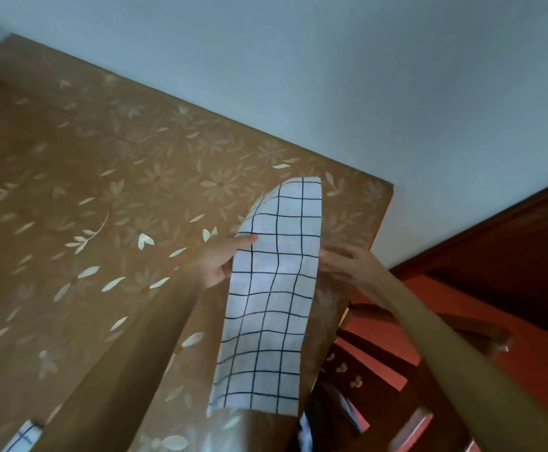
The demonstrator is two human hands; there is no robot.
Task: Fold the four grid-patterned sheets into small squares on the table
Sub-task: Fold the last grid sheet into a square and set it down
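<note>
My left fingers (238, 242) pinch the sheet (275, 288) by its left edge; my right fingers (332, 256), blurred, hold its right edge, above the counter (103, 164).

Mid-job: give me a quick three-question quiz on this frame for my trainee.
1. True or false: the sheet lies flat on the table.
2. Which hands touch the sheet? A) left only B) right only C) both
3. Fill in: the table's pattern is ____.
Key: 1 false, it is wavy, with the left hand and right hand at its edges. 2 C. 3 flowers.
</note>
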